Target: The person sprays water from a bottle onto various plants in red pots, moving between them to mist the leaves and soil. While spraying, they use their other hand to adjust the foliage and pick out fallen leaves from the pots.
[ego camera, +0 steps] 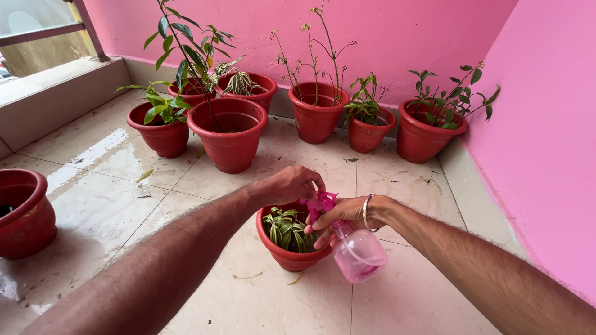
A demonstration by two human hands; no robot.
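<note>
My right hand (343, 216) grips a pink spray bottle (357, 250) by its neck, tilted, with its pink nozzle head (320, 204) pointing at a small red pot (287, 255). In that pot grows a striped green and white plant (285, 227). My left hand (290, 184) hovers over the pot's far rim with fingers curled, touching the nozzle head. A metal bangle (366, 211) sits on my right wrist.
Several red pots with plants stand along the pink back wall (385, 37); the nearest is a large pot (229, 138). Another red pot (22, 214) stands at the left edge. A pink side wall (540, 155) runs along the right. The tiled floor (112, 186) looks wet.
</note>
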